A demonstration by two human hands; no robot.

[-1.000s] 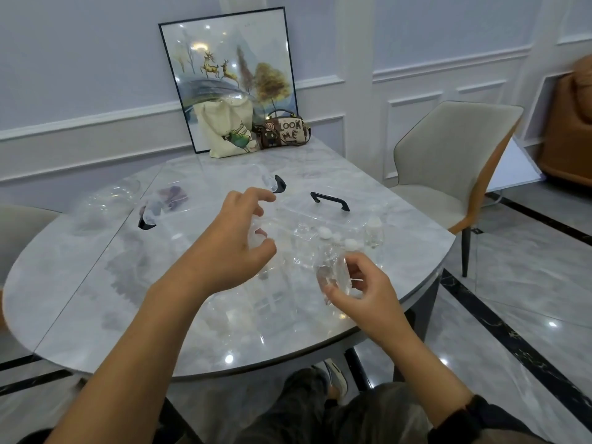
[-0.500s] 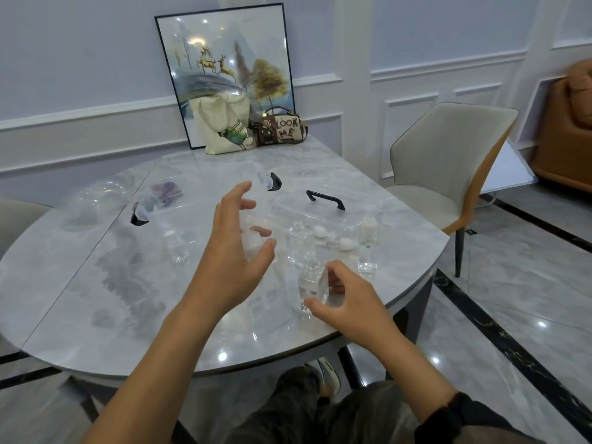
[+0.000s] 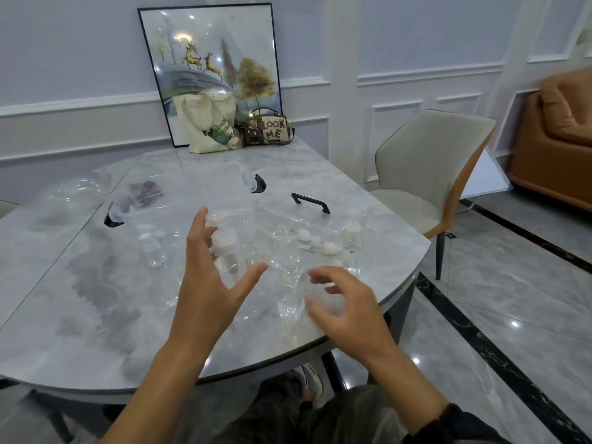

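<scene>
Pump bottle [image 3: 224, 248], clear with a white head, is seen upright on the marble table [image 3: 96, 315], partly hidden behind the fingers of the left hand [image 3: 208, 283]. That hand is held spread and grasps nothing; contact with the bottle cannot be judged. To its right, a small uncapped clear bottle [image 3: 290, 283] stands near the table's front edge. Just beside it the right hand [image 3: 346, 309] is shown blurred, fingers loosely curled, nothing gripped. Loose white caps [image 3: 302, 233] lie behind, before a black-handled clear case [image 3: 307, 216]. A grey chair [image 3: 432, 161] is placed at far right.
</scene>
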